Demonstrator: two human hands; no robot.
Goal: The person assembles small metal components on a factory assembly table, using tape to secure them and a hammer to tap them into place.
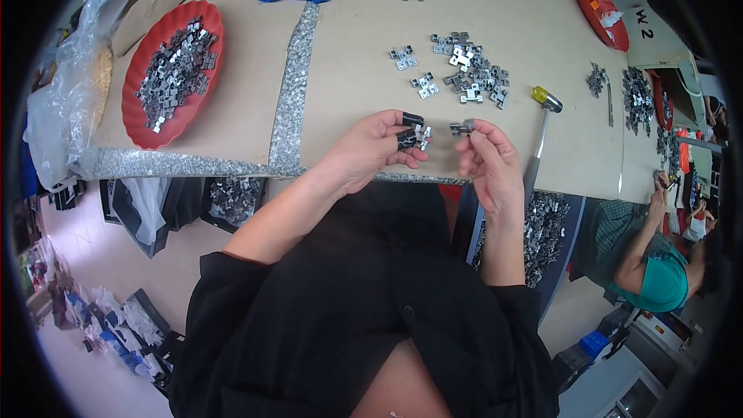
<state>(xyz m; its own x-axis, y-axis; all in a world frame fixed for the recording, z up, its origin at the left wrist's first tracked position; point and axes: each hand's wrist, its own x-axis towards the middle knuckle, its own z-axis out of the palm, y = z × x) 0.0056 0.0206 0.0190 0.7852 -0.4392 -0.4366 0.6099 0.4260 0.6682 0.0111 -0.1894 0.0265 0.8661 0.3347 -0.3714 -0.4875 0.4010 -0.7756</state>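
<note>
Clips: my left hand (371,147) pinches a small stack of metal clips (414,134) above the counter (348,54) edge, my right hand (484,159) fingertips nip one single clip (462,128). Probably light, stiff, sharp-edged; best gripped by flat sides.

- In my left hand (370,152) I hold small parts (412,136) of shiny bare metal and matt black plastic.
- My right hand (487,161) pinches one dull grey metal clip (463,128).
- Beyond my fingers, loose clips (468,76) gleam like stamped steel on the matt, cardboard-brown tabletop (356,46).
- Far to my left, a glossy red plastic tray (139,120).
</note>
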